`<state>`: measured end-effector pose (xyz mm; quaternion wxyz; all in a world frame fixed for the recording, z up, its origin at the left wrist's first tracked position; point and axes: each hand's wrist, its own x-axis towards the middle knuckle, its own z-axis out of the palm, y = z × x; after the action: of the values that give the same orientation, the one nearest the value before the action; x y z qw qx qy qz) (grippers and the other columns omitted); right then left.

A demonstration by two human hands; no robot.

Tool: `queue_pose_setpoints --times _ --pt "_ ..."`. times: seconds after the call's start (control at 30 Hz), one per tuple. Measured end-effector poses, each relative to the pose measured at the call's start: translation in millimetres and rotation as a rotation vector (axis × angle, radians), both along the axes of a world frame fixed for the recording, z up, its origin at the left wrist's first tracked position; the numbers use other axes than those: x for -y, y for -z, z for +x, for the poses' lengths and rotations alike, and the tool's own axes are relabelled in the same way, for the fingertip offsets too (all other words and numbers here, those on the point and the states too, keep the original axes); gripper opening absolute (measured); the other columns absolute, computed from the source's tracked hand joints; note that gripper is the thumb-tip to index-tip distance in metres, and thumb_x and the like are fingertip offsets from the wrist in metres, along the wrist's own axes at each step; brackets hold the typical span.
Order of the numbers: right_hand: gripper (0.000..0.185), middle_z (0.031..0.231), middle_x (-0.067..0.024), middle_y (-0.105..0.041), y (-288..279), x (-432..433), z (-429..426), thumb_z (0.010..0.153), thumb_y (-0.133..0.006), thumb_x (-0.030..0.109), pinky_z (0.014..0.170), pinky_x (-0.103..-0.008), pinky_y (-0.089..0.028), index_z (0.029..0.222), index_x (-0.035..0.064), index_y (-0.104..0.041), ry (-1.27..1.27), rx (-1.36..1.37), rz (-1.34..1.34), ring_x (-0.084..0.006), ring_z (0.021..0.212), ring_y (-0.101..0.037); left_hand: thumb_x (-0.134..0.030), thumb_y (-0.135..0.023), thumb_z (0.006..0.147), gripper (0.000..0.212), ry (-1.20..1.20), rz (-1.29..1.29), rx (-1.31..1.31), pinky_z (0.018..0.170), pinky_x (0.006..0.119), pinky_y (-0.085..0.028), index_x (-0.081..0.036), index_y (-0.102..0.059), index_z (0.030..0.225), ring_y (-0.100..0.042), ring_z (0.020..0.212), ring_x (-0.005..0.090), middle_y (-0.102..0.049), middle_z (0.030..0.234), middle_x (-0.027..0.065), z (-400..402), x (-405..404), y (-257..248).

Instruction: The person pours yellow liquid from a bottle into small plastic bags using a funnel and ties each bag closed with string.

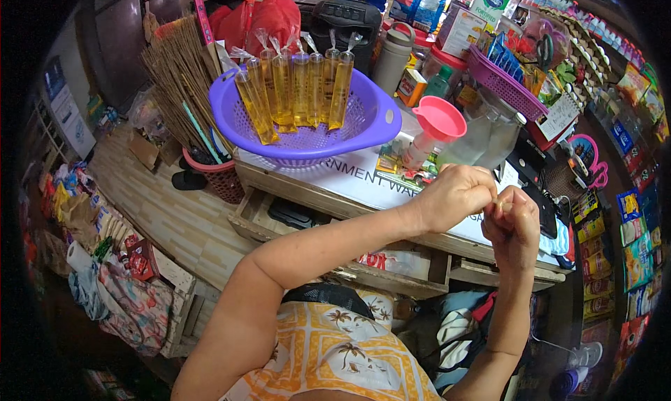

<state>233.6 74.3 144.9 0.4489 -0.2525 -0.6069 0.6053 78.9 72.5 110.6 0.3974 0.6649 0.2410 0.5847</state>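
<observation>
My left hand [461,194] and my right hand [512,225] meet above the table's front right. Their fingertips pinch a small pale piece [495,201], too small and covered to name. Both hands look wet and shiny. Just behind them stands a large clear container [485,131]. A pink plastic funnel [443,119] sits upright to its left, over what looks like a clear bottle. Farther left, a purple plastic colander [314,144] holds several tall, narrow plastic bags of yellow liquid [300,94], tied at the top and leaning on its far side.
The wooden table [341,178] bears a sheet with printed writing. Open drawers [278,212] jut out below its front edge. A grey flask [393,57] and a purple basket [506,86] stand behind. Stick brooms [173,76] rise from a red bin [217,181]. Hanging packets [597,259] line the right.
</observation>
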Motion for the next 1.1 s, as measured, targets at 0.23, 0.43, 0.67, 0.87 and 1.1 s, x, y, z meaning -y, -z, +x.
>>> queue_pose_setpoints --times 0.23,0.43,0.67,0.87,1.1 --pt "0.013 0.058 -0.0004 -0.044 4 -2 -3 0.077 -0.05 0.013 0.039 -0.02 -0.021 0.068 0.0033 -0.049 -0.004 -0.004 0.052 -0.0047 0.043 -0.03 -0.003 -0.049 0.076 0.015 -0.088 0.053 -0.013 0.059 0.025 -0.041 0.003 -0.061 0.071 -0.052 0.066 0.0106 -0.055 0.073 0.0056 4 -3 1" --pt "0.013 0.061 -0.0028 -0.047 10 3 -1 0.077 -0.051 0.012 0.039 -0.0206 -0.021 0.068 0.0032 -0.048 -0.003 -0.03 0.028 -0.0054 0.042 -0.031 -0.002 -0.049 0.076 0.015 -0.035 0.072 0.016 0.058 0.025 -0.041 0.003 -0.062 0.071 -0.052 0.065 0.0107 -0.053 0.072 0.005 4 1 1" --pt "0.01 0.065 -0.0062 -0.052 11 5 0 0.076 -0.05 0.01 0.039 -0.0211 -0.021 0.069 0.0033 -0.047 -0.028 -0.061 0.012 -0.0057 0.041 -0.029 -0.002 -0.048 0.074 0.014 0.076 -0.03 0.084 0.057 0.023 -0.039 0.002 -0.059 0.067 -0.05 0.066 0.0103 -0.052 0.076 0.0046 4 0 3" --pt "0.009 0.066 -0.0065 -0.052 12 6 1 0.076 -0.048 0.009 0.039 -0.021 -0.021 0.07 0.0029 -0.048 -0.017 -0.108 -0.031 -0.0054 0.042 -0.029 -0.003 -0.048 0.074 0.014 0.063 -0.006 0.042 0.056 0.023 -0.039 0.002 -0.059 0.067 -0.049 0.065 0.0097 -0.051 0.074 0.0037 5 -1 2" --pt "0.01 0.063 -0.0039 -0.05 7 0 1 0.076 -0.046 0.01 0.039 -0.0207 -0.021 0.069 0.0027 -0.048 0.002 -0.035 0.011 -0.0051 0.042 -0.029 -0.004 -0.048 0.075 0.015 -0.113 0.094 -0.029 0.061 0.027 -0.042 0.003 -0.059 0.069 -0.053 0.067 0.0133 -0.055 0.073 0.0069 5 0 1"
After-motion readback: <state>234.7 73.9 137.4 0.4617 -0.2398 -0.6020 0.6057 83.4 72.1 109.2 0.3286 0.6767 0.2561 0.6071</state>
